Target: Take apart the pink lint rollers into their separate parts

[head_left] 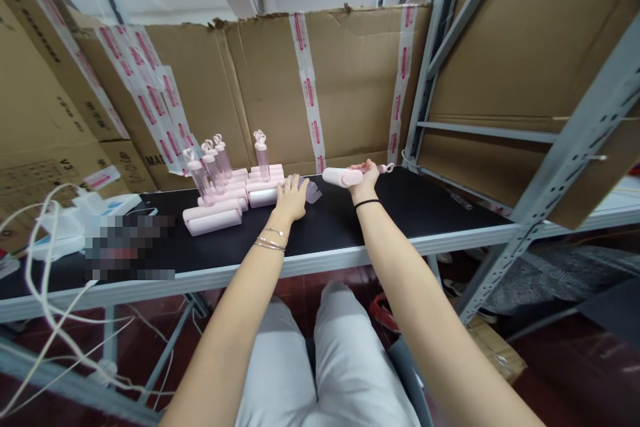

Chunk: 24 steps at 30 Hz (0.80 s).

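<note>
On the black tabletop [330, 217], my left hand [291, 198] reaches down with fingers spread. Its fingers rest at the translucent plastic pieces [313, 192], beside a pink-and-white roller [263, 197]. My right hand [367, 179] is closed around another pink-and-white roller [340, 177], held tilted just over the table. A pink loop [389, 167] sticks out on the far side of that hand. To the left, several pink rollers [213, 217] lie in rows. Clear pink tubes [200, 181] with looped caps stand upright among them, one more tube [263, 160] farther right.
Cardboard sheets [360, 87] with printed tape wall off the back. White cables and a power strip [60, 233] crowd the left end near a blurred patch. A metal shelf post [530, 207] stands at right, and a small clear item [461, 201] lies nearby.
</note>
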### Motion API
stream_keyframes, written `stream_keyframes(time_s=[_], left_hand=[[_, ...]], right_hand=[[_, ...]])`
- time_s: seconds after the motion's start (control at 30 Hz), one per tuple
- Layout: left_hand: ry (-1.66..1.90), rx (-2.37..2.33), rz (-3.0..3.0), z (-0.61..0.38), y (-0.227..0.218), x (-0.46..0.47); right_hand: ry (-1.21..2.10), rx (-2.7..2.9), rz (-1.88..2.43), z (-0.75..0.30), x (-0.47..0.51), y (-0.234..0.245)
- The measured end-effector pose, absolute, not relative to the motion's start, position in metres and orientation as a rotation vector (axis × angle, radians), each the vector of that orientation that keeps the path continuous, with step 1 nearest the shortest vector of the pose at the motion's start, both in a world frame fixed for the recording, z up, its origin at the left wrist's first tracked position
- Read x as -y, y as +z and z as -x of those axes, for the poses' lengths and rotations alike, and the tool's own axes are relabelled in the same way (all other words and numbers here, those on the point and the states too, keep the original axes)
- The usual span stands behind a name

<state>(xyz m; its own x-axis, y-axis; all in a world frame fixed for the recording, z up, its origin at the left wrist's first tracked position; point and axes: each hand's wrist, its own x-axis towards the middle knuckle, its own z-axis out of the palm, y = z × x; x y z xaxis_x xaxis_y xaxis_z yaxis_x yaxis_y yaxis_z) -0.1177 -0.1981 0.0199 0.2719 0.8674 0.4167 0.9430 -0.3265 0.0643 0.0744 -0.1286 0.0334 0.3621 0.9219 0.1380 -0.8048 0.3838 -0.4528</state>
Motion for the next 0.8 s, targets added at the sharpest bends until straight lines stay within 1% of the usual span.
stream_keyframes(time_s=[0.03,0.1,0.17,0.23,0.33,0.43,0.53,0.6,0.67,0.8], left_hand=[[-0.573,1.728,2.348,0.117,0.020,0.197],[-0.793,1.716,2.370,0.115,0.021,0.193],[-1.181,1.664,2.437,0.111,0.023,0.188],[-1.576,1.715,2.577,0.105,0.024,0.183],[-1.994,1.864,2.857,0.097,0.024,0.183],[-2.278,1.752,2.942,0.095,0.025,0.187],[-2.607,1.533,2.653,0.100,0.026,0.184],[-2.749,1.399,2.369,0.106,0.026,0.178],[-2.764,1.321,2.188,0.110,0.024,0.172],[-2.652,1.261,2.256,0.113,0.021,0.166]], right_hand=[[1.174,0.345,0.311,-0.072,0.132,0.035],[1.263,0.259,0.238,-0.066,0.139,0.040],[1.338,0.262,0.155,-0.061,0.146,0.044],[1.390,0.297,0.086,-0.057,0.153,0.048],[1.425,0.412,0.018,-0.053,0.161,0.051],[1.433,0.620,0.111,-0.048,0.163,0.052],[1.441,0.789,0.394,-0.041,0.159,0.048],[1.460,0.879,0.591,-0.038,0.156,0.043],[1.467,0.954,0.710,-0.036,0.154,0.039],[1.398,1.002,0.730,-0.033,0.154,0.036]])
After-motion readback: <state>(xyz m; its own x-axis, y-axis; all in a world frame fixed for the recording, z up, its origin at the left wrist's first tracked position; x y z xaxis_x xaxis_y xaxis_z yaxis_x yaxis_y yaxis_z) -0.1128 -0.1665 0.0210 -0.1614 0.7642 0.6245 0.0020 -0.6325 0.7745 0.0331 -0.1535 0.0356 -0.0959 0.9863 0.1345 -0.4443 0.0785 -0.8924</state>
